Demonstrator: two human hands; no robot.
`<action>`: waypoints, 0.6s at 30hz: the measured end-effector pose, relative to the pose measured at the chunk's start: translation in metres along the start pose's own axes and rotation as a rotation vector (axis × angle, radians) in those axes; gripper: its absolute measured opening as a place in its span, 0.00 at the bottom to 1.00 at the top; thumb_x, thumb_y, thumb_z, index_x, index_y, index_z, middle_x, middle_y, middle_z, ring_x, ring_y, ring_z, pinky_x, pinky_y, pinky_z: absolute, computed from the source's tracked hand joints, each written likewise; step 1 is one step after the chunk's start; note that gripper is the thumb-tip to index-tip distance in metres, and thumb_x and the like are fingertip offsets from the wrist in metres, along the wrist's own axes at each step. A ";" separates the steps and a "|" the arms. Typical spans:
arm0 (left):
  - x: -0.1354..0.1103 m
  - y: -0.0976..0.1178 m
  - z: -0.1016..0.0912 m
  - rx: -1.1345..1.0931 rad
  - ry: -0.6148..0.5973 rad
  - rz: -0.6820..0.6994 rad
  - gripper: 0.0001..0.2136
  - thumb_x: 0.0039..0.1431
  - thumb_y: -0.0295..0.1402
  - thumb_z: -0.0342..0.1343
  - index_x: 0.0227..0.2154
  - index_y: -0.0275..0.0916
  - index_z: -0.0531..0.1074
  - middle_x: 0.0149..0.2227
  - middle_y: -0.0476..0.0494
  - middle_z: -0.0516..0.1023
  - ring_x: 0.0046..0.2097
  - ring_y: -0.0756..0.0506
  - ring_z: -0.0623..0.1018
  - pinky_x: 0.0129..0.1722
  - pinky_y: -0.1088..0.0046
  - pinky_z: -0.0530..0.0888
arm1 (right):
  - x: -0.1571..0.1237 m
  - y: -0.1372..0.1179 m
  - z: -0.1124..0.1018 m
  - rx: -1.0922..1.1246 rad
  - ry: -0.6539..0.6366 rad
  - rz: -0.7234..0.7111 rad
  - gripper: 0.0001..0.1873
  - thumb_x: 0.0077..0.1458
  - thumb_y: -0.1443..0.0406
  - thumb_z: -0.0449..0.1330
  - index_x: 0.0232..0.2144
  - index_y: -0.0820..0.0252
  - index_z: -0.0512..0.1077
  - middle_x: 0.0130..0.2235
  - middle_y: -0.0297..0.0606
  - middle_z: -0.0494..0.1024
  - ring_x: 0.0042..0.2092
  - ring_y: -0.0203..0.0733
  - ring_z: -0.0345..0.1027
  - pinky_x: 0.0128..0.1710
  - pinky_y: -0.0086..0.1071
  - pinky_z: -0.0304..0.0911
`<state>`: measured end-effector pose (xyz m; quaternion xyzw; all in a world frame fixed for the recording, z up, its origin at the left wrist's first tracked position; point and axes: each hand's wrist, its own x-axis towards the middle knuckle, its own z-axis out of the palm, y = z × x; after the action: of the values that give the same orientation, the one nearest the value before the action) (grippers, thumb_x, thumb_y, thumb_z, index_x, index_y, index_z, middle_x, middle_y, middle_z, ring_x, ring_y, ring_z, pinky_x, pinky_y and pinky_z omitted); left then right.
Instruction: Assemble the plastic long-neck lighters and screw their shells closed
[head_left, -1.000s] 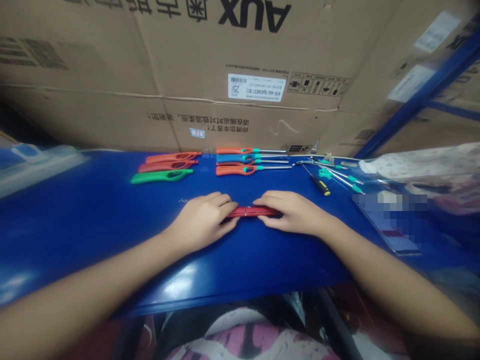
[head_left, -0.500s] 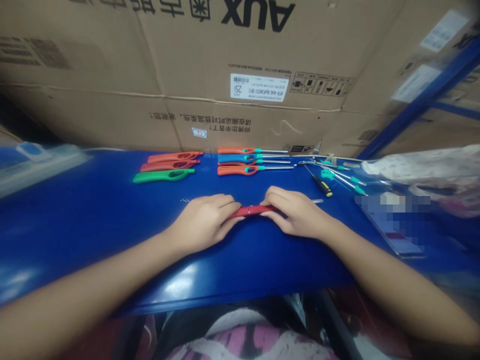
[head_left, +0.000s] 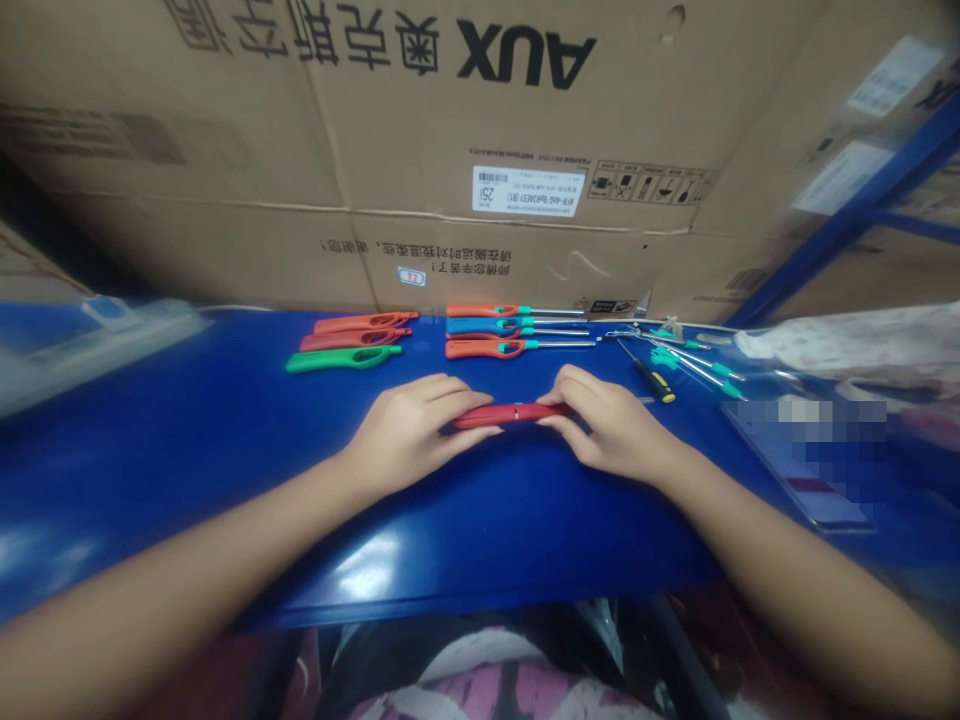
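Between my two hands is a red lighter body (head_left: 510, 415), held level just above the blue table (head_left: 480, 520). My left hand (head_left: 420, 430) is closed on its left end, thumb below and fingers above. At the other end, my right hand (head_left: 600, 420) pinches it the same way. Past my hands, long-nosed lighters (head_left: 487, 348) in orange and blue lie in a row with metal tubes pointing right. Farther left are two orange-red lighter handles (head_left: 352, 338) and a green one (head_left: 341, 359), without tubes.
A yellow-and-black screwdriver (head_left: 656, 383) lies right of the lighters, near loose metal tubes with teal parts (head_left: 697, 368). A phone (head_left: 810, 480) rests at the right, by white cloth (head_left: 847, 340). Cardboard boxes (head_left: 420, 130) stand behind, and a clear plastic container (head_left: 105, 345) is at far left.
The camera view has shifted slightly. More of the red lighter body shows between my hands, and my left fingers have straightened a little along it.
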<state>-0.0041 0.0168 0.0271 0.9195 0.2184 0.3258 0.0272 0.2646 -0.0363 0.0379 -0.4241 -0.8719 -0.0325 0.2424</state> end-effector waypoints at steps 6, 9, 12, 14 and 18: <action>0.003 -0.007 -0.007 -0.021 0.082 0.107 0.12 0.64 0.35 0.60 0.48 0.37 0.77 0.44 0.39 0.83 0.44 0.44 0.81 0.46 0.67 0.77 | -0.001 0.010 -0.004 0.019 0.069 -0.015 0.03 0.64 0.66 0.57 0.41 0.58 0.67 0.38 0.41 0.72 0.37 0.44 0.67 0.35 0.35 0.66; 0.004 -0.007 -0.008 -0.057 0.072 0.109 0.11 0.65 0.35 0.59 0.47 0.37 0.78 0.43 0.39 0.83 0.42 0.44 0.81 0.44 0.68 0.78 | -0.001 0.010 -0.004 0.018 0.066 -0.023 0.03 0.64 0.65 0.56 0.41 0.58 0.68 0.38 0.41 0.72 0.37 0.44 0.67 0.34 0.35 0.66; 0.004 -0.006 -0.007 -0.074 0.067 0.097 0.11 0.65 0.35 0.58 0.47 0.37 0.78 0.41 0.40 0.83 0.41 0.45 0.81 0.43 0.68 0.78 | -0.001 0.010 -0.003 0.021 0.065 -0.028 0.04 0.65 0.65 0.56 0.41 0.58 0.68 0.38 0.42 0.72 0.36 0.44 0.68 0.33 0.36 0.66; 0.005 -0.006 -0.007 -0.071 0.077 0.099 0.11 0.65 0.35 0.58 0.47 0.37 0.78 0.40 0.40 0.83 0.40 0.45 0.80 0.42 0.68 0.78 | -0.002 0.010 -0.003 0.028 0.064 -0.023 0.05 0.65 0.64 0.56 0.41 0.58 0.69 0.38 0.42 0.73 0.37 0.45 0.68 0.34 0.37 0.67; 0.005 -0.007 -0.008 -0.051 0.105 0.117 0.11 0.64 0.34 0.60 0.47 0.36 0.78 0.40 0.40 0.83 0.39 0.45 0.80 0.42 0.68 0.77 | -0.001 0.011 -0.004 0.069 0.068 -0.022 0.06 0.65 0.63 0.57 0.44 0.58 0.69 0.41 0.43 0.74 0.41 0.45 0.70 0.40 0.38 0.69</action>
<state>-0.0078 0.0245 0.0350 0.9113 0.1572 0.3801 0.0202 0.2749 -0.0309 0.0389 -0.4043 -0.8686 -0.0193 0.2859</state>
